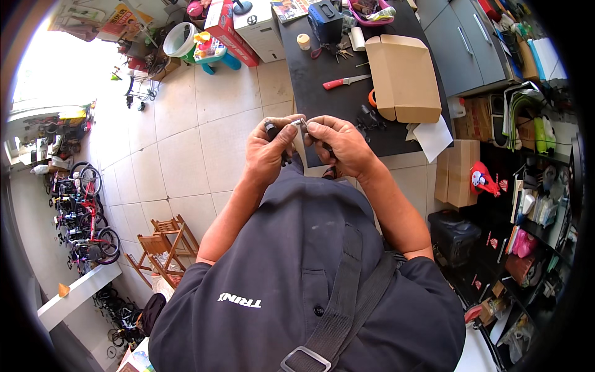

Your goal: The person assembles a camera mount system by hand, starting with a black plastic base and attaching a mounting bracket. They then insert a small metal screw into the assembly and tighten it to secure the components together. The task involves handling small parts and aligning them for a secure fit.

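Note:
Both my hands are raised close together in front of my chest, near the front left edge of the black table [347, 146]. My left hand [265, 149] is closed around a black rod-shaped thing [271, 129] whose kind I cannot make out. Between the two hands shows a small pale, silvery piece [297, 122]. My right hand [344, 144] pinches at its end with thumb and forefinger. The curled fingers of the right hand hide whatever else lies in them. Nearest on the table are several small black parts [370, 118] and an orange ring [372, 97].
An open cardboard box [403, 62], a red-handled knife [344, 82], keys [342, 54] and a blue-black box [325, 22] lie on the table. A paper sheet [434, 137] overhangs its right edge. Wooden folding chairs [162, 245] and bicycles [87, 214] stand left; crowded shelves [539, 217] right.

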Demonstrator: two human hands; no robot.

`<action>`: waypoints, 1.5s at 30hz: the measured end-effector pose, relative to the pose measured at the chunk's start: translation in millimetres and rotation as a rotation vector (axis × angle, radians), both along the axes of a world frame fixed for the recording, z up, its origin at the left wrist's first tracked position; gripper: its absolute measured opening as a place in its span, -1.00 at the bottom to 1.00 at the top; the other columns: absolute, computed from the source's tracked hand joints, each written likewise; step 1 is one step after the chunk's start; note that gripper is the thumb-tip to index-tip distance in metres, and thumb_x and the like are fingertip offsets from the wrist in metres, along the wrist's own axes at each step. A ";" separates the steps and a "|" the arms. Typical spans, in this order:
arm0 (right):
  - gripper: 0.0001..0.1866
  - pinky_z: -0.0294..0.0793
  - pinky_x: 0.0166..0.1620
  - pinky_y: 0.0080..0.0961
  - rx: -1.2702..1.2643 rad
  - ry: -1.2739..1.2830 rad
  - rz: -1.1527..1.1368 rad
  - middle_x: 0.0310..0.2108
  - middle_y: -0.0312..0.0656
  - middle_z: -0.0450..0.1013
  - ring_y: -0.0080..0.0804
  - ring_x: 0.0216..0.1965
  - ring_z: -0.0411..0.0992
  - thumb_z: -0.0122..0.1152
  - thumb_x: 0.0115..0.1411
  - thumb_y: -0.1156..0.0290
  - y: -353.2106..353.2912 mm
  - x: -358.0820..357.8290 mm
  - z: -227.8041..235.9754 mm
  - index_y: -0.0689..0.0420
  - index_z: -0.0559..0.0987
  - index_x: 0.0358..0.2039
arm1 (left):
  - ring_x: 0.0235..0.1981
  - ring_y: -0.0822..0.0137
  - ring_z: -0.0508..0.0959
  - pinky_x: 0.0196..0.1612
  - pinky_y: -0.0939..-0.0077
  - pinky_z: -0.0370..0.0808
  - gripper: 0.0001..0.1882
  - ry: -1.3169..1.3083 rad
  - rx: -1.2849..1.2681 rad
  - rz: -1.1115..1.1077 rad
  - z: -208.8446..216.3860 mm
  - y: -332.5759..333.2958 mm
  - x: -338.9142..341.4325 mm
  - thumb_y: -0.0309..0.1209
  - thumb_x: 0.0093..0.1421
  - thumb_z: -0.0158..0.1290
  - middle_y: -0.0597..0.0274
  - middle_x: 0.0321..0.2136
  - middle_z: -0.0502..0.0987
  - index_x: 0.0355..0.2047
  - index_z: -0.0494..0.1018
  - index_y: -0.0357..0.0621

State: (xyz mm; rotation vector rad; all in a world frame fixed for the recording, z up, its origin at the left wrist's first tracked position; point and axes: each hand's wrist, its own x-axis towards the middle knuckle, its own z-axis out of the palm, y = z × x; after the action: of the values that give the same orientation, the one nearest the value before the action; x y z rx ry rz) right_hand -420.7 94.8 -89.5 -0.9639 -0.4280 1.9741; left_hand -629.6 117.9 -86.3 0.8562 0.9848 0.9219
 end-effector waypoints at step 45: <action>-0.77 0.58 -0.20 -0.41 0.656 -0.888 -0.173 -0.33 -0.13 0.59 -0.46 -0.34 0.55 0.30 0.42 0.34 -1.4 -10.9 28.1 0.29 0.64 -0.15 | -0.46 0.41 0.50 -0.36 0.46 0.44 -0.77 -0.300 -0.129 0.030 -7.6 6.1 0.3 -0.39 0.50 0.14 0.13 -0.08 0.65 0.10 0.54 -0.16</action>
State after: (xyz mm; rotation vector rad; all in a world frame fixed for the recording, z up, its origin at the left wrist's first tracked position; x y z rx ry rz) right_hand -431.7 93.4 -61.4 -1.3175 -1.3276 1.0239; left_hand -629.3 124.1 -93.9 0.5754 0.7886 0.9690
